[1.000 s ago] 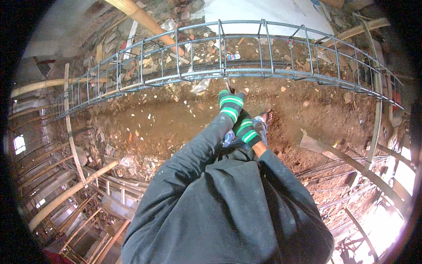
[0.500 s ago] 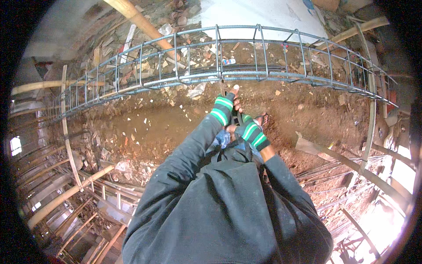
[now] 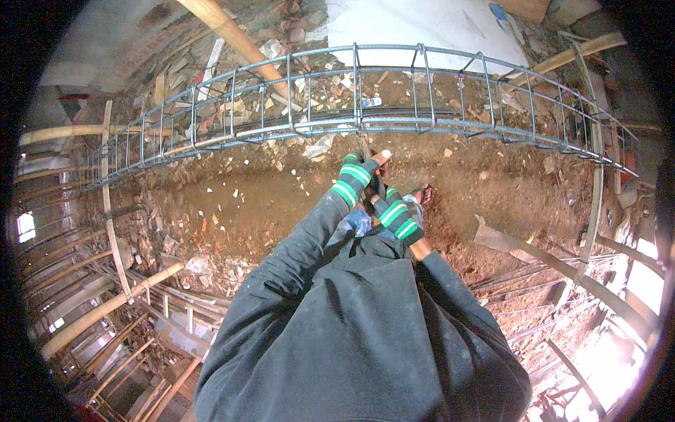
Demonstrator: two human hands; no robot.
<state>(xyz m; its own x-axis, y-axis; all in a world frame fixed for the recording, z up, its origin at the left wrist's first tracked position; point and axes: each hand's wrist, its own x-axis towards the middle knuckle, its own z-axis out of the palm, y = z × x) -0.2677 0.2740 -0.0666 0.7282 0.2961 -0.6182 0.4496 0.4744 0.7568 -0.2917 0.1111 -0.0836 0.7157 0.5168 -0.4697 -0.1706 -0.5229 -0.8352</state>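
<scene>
A long cage of steel reinforcing bars (image 3: 309,127) with square stirrups spans the view in front of me. My left hand (image 3: 377,162), in a dark glove with green and white bands, is closed just below the cage's near lower bar, its thumb showing. It grips a dark, long-handled tool (image 3: 365,145) whose tip reaches up to that bar, near a stirrup. Closer to my body, my right hand (image 3: 383,205), gloved alike, is closed on the lower part of the same tool. The fingers partly hide the tool, so its exact kind is unclear.
Bamboo poles (image 3: 239,42) slant behind the cage, and upright wooden supports (image 3: 109,197) stand near its ends. Beyond lies a white sheet (image 3: 422,24). Rubble and chips litter the brown soil (image 3: 267,204). At right, a pole (image 3: 555,260) lies near thin rods.
My left hand has rolled slightly, and the tool now shows reaching up to the cage's near bar. My right hand has shifted a little. The whole view has moved slightly downward.
</scene>
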